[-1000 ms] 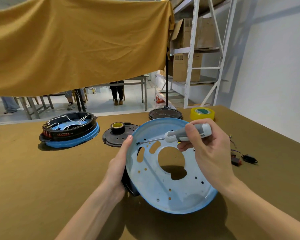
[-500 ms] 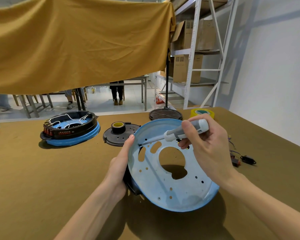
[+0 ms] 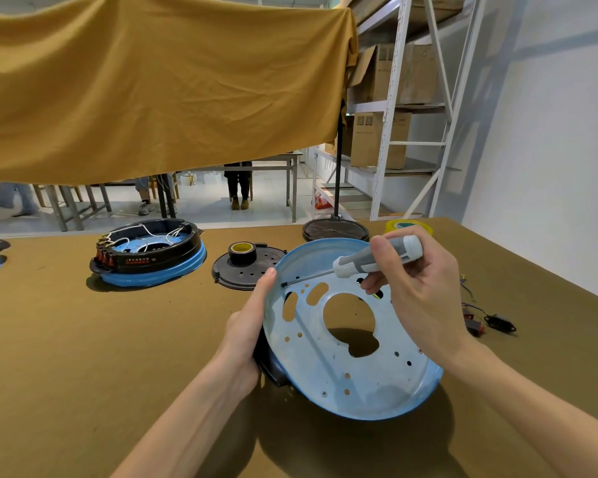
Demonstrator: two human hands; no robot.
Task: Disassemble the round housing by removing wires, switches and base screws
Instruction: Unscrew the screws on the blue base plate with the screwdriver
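The round housing [image 3: 339, 370] is tilted up on its edge in front of me, its pale blue metal base facing me with a large centre hole and several small holes. My left hand [image 3: 246, 326] grips its left rim, fingers hidden behind it. My right hand [image 3: 418, 291] holds a grey and white screwdriver [image 3: 373, 260]. The screwdriver's tip touches the base near the upper left rim, beside my left thumb. Removed wires with black and red switches [image 3: 487, 319] lie on the table to the right.
A second housing [image 3: 149, 253] with white wires stands at the back left. A black disc [image 3: 246, 270] with a tape roll [image 3: 242, 251] lies behind the tilted base. Yellow tape [image 3: 408, 227] and a round stand foot [image 3: 335, 231] sit at the table's far edge.
The housing and both hands have shifted slightly. The screwdriver stays at the same spot on the upper left of the base.
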